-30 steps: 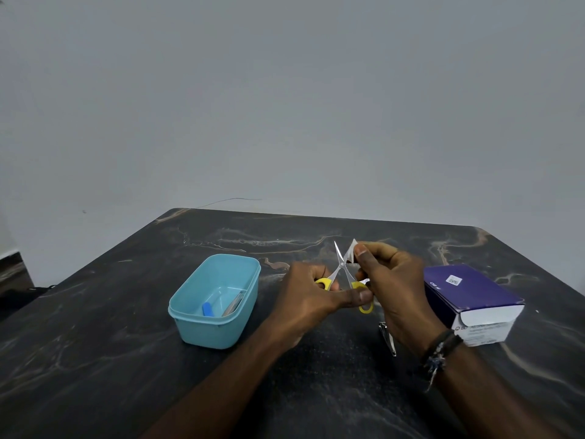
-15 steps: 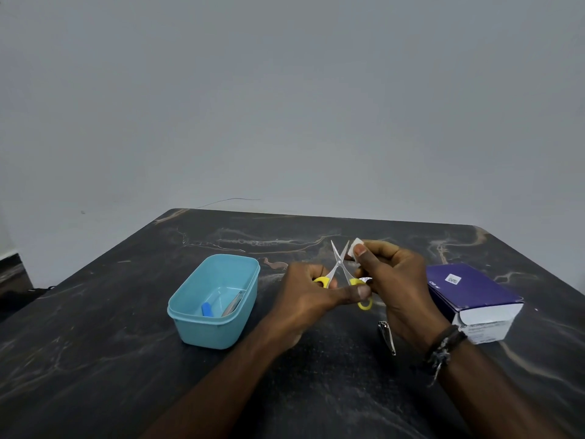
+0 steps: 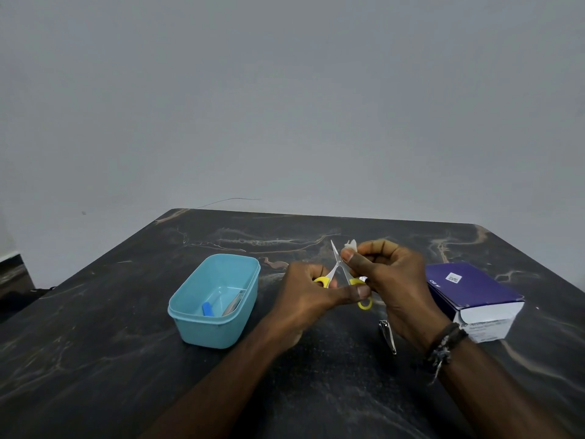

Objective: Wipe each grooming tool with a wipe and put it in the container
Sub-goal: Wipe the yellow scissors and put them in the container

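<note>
Small scissors (image 3: 338, 267) with yellow handles are held blades-up and spread apart above the table. My left hand (image 3: 311, 293) grips them by the handles. My right hand (image 3: 389, 277) pinches a small white wipe (image 3: 350, 245) against the right blade, whose tip is hidden behind my thumb and the wipe. The light blue container (image 3: 215, 299) sits left of my hands; inside lie a blue tool (image 3: 207, 308) and a metal tool (image 3: 234, 304). A metal nail clipper (image 3: 387, 335) lies on the table under my right wrist.
A purple and white box (image 3: 471, 296) lies to the right of my right hand. The dark marbled table (image 3: 95, 359) runs back to a grey wall.
My right hand with the wipe has slid down the right blade and come back up. The scissors have stayed in my left hand with little movement.
</note>
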A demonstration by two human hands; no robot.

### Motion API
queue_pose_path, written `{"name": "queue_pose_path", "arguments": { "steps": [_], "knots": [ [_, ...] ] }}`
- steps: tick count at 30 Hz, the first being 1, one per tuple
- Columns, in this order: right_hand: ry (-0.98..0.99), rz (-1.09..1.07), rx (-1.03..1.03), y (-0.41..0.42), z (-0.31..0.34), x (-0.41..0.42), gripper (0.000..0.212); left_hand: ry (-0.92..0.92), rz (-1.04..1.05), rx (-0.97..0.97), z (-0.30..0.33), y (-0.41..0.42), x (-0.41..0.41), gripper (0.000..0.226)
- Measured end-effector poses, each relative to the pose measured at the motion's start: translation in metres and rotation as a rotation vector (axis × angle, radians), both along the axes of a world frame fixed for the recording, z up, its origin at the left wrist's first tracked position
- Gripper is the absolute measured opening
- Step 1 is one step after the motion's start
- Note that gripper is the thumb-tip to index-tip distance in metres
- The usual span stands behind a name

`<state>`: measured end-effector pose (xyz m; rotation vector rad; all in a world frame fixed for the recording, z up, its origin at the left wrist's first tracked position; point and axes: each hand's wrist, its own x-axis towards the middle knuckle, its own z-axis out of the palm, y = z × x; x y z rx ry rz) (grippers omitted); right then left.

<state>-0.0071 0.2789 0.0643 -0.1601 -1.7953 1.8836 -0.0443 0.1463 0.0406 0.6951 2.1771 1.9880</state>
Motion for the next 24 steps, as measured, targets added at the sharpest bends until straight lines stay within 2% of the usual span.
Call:
{"name": "queue_pose_path", "arguments": {
  "steps": [3, 9, 15, 24],
  "knots": [
    [0.003, 0.003, -0.024, -0.0004, 0.0008, 0.0007, 0.020, 0.005, -0.005, -0.004, 0.0001, 0.0005, 0.0003, 0.040],
    [0.001, 0.008, -0.030, -0.0020, 0.0034, 0.0036, 0.008, -0.003, -0.016, 0.025, 0.0021, 0.0006, 0.0018, 0.039],
    [-0.044, 0.002, -0.045, 0.0005, 0.0021, 0.0013, 0.011, -0.025, -0.001, 0.037, 0.0051, 0.0009, 0.0040, 0.040],
    [-0.101, 0.024, -0.196, -0.0002, 0.0058, 0.0002, 0.011, -0.073, -0.013, 0.077, 0.0098, 0.0016, 0.0063, 0.043]
  ]
}}
